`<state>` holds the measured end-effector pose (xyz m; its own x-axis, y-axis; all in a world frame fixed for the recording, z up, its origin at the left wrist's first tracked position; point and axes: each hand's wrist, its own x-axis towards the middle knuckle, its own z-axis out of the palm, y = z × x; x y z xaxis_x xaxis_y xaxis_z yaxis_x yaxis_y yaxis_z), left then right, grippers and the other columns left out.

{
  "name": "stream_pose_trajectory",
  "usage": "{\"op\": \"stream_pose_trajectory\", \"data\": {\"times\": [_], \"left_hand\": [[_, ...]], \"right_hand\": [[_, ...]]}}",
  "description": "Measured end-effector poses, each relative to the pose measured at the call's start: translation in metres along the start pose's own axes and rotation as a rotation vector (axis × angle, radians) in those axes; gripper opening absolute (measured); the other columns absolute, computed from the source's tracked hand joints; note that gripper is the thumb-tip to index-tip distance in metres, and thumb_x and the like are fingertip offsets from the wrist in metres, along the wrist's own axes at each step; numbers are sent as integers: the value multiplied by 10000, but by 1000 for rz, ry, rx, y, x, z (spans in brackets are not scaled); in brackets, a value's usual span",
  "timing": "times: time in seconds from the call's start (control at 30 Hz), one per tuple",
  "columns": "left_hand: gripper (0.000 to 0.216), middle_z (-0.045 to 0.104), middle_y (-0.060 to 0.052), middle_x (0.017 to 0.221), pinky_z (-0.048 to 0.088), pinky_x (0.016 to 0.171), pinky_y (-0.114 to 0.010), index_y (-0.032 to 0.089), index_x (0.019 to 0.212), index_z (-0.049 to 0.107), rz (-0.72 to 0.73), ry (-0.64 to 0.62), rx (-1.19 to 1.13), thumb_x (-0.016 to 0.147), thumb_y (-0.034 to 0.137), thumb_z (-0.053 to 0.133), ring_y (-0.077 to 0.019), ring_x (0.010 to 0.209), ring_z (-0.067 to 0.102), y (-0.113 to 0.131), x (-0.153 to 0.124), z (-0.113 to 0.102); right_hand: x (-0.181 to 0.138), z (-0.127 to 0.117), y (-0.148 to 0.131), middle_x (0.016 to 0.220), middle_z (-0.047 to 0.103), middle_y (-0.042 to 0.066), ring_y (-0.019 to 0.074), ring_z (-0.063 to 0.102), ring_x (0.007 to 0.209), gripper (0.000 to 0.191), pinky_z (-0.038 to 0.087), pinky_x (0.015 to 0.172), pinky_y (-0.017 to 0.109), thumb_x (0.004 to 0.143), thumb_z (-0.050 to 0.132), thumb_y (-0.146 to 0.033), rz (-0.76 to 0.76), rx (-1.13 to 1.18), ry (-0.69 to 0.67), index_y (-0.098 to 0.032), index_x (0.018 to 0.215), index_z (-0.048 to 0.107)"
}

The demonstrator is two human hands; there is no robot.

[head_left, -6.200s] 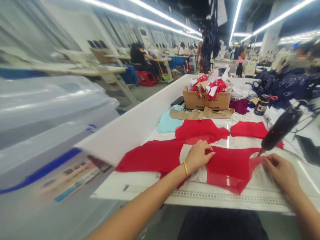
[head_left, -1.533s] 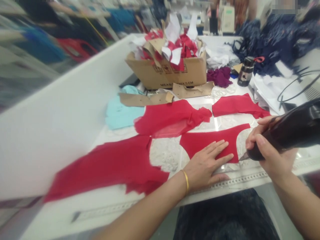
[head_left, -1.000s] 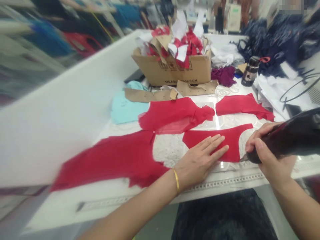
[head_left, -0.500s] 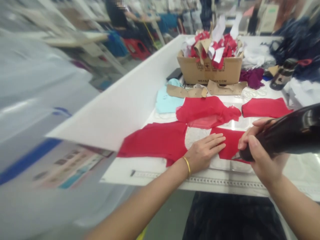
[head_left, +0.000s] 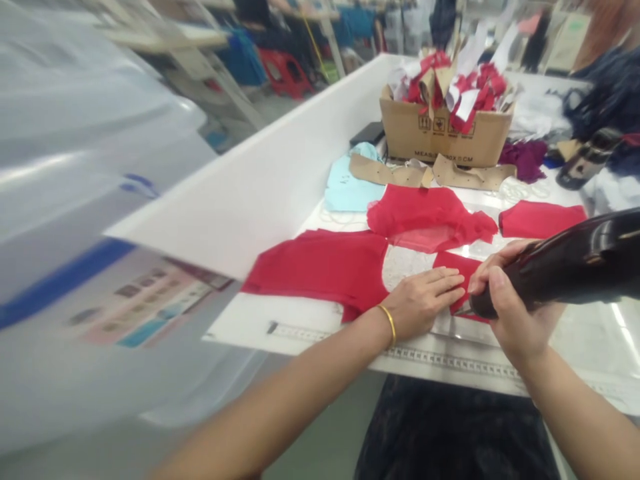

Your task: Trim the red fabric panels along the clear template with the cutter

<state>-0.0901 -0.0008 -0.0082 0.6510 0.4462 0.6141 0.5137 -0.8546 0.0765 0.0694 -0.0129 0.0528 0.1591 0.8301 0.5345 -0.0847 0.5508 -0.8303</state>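
My left hand (head_left: 425, 301) lies flat, fingers stretched out, pressing a small red fabric piece (head_left: 457, 263) onto the white table (head_left: 325, 317). My right hand (head_left: 510, 310) is wrapped round a dark, glossy hand-held tool (head_left: 565, 263). The tool's metal tip touches the red piece's edge just right of my left fingertips. A large red fabric panel (head_left: 320, 263) lies to the left, a bunched red piece (head_left: 425, 217) sits behind, and another red piece (head_left: 540, 219) is at the right.
A cardboard box (head_left: 443, 130) of red and white scraps stands at the back, with brown card patterns (head_left: 385, 175), light blue fabric (head_left: 347, 190) and purple fabric (head_left: 525, 155) near it. A dark bottle (head_left: 583, 163) lies right. A white wall (head_left: 280, 180) borders the table's left side. A ruler strip (head_left: 450, 363) runs along the front edge.
My right hand took up the dark tool and brought its tip to the red piece. My left hand flattened on the piece and both hands shifted leftward along it. The view swung left.
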Motion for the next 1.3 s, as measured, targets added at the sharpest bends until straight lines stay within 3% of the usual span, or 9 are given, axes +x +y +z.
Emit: {"op": "stream_pose_trajectory", "data": {"times": [0.23, 0.47, 0.7, 1.07, 1.3], "left_hand": [[401, 739, -144, 1255, 637, 1009, -409, 105, 1163, 688, -21, -5, 6, 889, -29, 427, -254, 1247, 678, -1, -1, 0], [422, 756, -148, 1197, 650, 983, -434, 101, 1143, 696, -11, -11, 26, 857, -38, 419, -257, 1188, 704, -1, -2, 0], [413, 768, -142, 1158, 668, 947, -410, 94, 1116, 692, 0, 43, 53, 848, -48, 412, -254, 1120, 734, 0, 2, -2], [408, 768, -143, 1139, 672, 942, -410, 109, 1119, 691, -1, 46, 41, 862, -44, 413, -250, 1114, 736, -1, 2, -5], [390, 765, -148, 1158, 670, 953, -419, 108, 1144, 701, -13, 25, 31, 891, -27, 437, -263, 1125, 733, 0, 2, -7]], "right_hand": [[4, -26, -13, 738, 567, -46, 144, 617, 586, 193, 587, 618, 330, 907, 693, -258, -4, -56, -82, -257, 1058, 571], [6, -29, -17, 679, 584, -61, 129, 602, 545, 190, 552, 525, 264, 886, 676, -168, 43, 8, -24, -251, 975, 530], [6, -41, -23, 687, 584, -56, 133, 605, 549, 209, 569, 560, 289, 878, 700, -205, 57, -1, -11, -244, 1043, 576], [6, -49, -24, 656, 612, -58, 124, 599, 536, 170, 564, 541, 267, 871, 714, -189, 46, 2, 38, -233, 962, 577], [9, -71, -35, 682, 623, -62, 133, 618, 530, 204, 561, 544, 285, 878, 738, -201, 29, -19, 56, -246, 1028, 608]]}}
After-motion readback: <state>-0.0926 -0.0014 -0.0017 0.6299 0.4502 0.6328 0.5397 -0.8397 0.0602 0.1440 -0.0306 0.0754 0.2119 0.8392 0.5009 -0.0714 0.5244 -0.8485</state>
